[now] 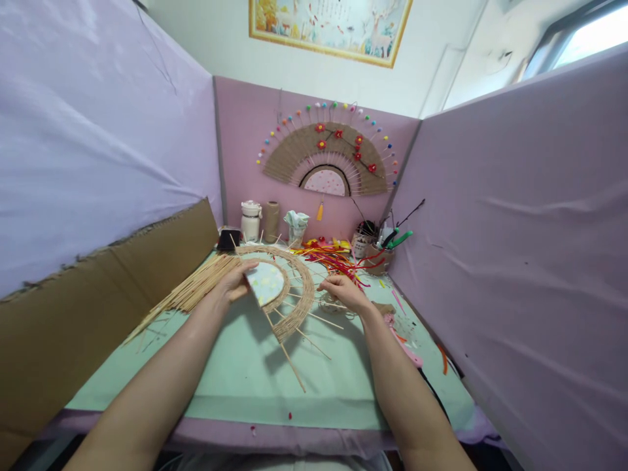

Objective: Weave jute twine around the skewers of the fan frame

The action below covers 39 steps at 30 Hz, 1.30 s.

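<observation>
Fan frame (pixel 308 294), half-round, is held over the middle of the table (pixel 220 376), tilted, its straight edge slanting down toward the front. We record a pale patterned half-disc, a woven band around it, apart from it for most of the curve, and thin sticks radiating past the rim.

We find the left hand (pixel 235 284) clamped on the half-disc's straight edge near its upper end, thumb on the upper face. On the right hand (pixel 344 292), the thumb and forefinger tips are together just outside the band's curved edge; we cannot tell whether a stick or strand is between them.

We note bare cloth between the frame and the table's front edge. At left, a bundle of sticks (pixel 196 288) lies near an upright cardboard sheet (pixel 161 252). At right, twine (pixel 336 303) lies near the right wrist, and a pink object (pixel 415 359) limits room beside the forearm. Red and yellow strips (pixel 338 257) occupy the back.

Along the rear we list a white lidded container (pixel 250 224), contents hidden; a clear cup (pixel 296 237) with a pale green cloth bunched at its top; a patterned cup (pixel 361 246) with dark contents, not identifiable; and a brown container (pixel 377 260) holding green-handled tools (pixel 401 240).
</observation>
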Each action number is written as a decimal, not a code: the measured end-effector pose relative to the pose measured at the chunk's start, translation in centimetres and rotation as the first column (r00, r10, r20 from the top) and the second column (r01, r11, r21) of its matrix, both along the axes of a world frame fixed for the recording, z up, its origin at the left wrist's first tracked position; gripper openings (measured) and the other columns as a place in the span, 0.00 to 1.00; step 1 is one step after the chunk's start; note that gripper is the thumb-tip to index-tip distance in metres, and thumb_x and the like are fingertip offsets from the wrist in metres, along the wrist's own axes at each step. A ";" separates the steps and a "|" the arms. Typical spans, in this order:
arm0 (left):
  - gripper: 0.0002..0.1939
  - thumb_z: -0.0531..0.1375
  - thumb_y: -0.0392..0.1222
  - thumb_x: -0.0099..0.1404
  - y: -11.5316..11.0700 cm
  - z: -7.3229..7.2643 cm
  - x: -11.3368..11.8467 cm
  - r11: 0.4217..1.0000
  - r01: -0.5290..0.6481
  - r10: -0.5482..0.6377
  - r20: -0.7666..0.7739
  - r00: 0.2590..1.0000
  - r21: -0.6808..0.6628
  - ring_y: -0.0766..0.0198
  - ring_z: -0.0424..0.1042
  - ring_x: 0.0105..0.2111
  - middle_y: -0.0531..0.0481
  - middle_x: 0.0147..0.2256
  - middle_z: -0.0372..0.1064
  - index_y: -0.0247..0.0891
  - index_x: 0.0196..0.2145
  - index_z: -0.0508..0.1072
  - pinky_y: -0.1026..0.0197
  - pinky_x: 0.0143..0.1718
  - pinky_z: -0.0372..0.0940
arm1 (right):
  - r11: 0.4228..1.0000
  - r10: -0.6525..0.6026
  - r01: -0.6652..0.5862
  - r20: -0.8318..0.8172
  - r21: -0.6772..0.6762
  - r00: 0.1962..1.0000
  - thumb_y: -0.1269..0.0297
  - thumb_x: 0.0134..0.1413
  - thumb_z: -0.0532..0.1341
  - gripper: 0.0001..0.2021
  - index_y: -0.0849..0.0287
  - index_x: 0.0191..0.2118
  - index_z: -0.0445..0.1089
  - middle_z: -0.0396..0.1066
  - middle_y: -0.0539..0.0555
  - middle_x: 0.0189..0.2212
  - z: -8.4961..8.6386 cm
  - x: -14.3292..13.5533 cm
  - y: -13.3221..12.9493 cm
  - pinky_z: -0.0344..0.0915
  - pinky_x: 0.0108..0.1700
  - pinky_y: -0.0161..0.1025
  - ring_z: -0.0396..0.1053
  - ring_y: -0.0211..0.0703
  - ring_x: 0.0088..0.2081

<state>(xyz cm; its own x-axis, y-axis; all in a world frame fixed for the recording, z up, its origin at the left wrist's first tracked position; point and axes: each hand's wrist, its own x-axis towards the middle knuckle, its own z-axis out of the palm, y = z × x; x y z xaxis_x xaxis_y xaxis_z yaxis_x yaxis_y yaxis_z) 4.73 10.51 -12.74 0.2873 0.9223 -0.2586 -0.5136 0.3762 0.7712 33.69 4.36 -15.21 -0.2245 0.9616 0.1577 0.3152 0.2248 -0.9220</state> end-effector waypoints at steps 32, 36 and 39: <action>0.19 0.53 0.25 0.60 -0.6 0.3 0.6 0.988 -0.143 0.127 0.201 0.971 0.065 0.54 0.75 0.40 0.37 0.39 0.75 0.28 0.49 0.69 0.52 0.46 0.68 | 0.995 -0.070 0.018 -0.541 -0.101 0.838 0.38 0.43 0.58 0.29 0.62 0.36 0.74 0.58 0.48 0.21 0.1 0.0 0.7 0.42 0.21 0.33 0.49 0.31 0.20; 0.20 0.54 0.26 0.60 -0.6 0.2 0.5 0.987 -0.144 0.126 0.209 0.970 0.072 0.53 0.74 0.40 0.37 0.40 0.75 0.28 0.50 0.68 0.53 0.46 0.68 | 0.996 -0.079 0.038 -0.555 -0.085 0.828 0.39 0.44 0.59 0.28 0.62 0.36 0.74 0.59 0.48 0.20 0.2 0.1 0.8 0.43 0.21 0.33 0.50 0.32 0.20; 0.19 0.53 0.25 0.60 -0.5 0.2 0.4 0.986 -0.147 0.127 0.214 0.968 0.079 0.54 0.74 0.41 0.38 0.39 0.75 0.29 0.50 0.68 0.54 0.46 0.68 | 0.996 -0.082 0.049 -0.557 -0.075 0.827 0.41 0.45 0.59 0.26 0.62 0.35 0.74 0.59 0.49 0.21 0.1 0.2 0.9 0.43 0.21 0.33 0.51 0.32 0.20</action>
<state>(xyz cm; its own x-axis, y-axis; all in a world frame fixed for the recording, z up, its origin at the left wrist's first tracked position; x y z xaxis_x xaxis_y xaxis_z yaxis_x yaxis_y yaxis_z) 5.16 9.98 -12.55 0.1949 0.9738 -0.1175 -0.7077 0.2225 0.6705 33.84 5.22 -15.09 -0.0505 0.9817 0.1837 -0.2453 0.1661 -0.9551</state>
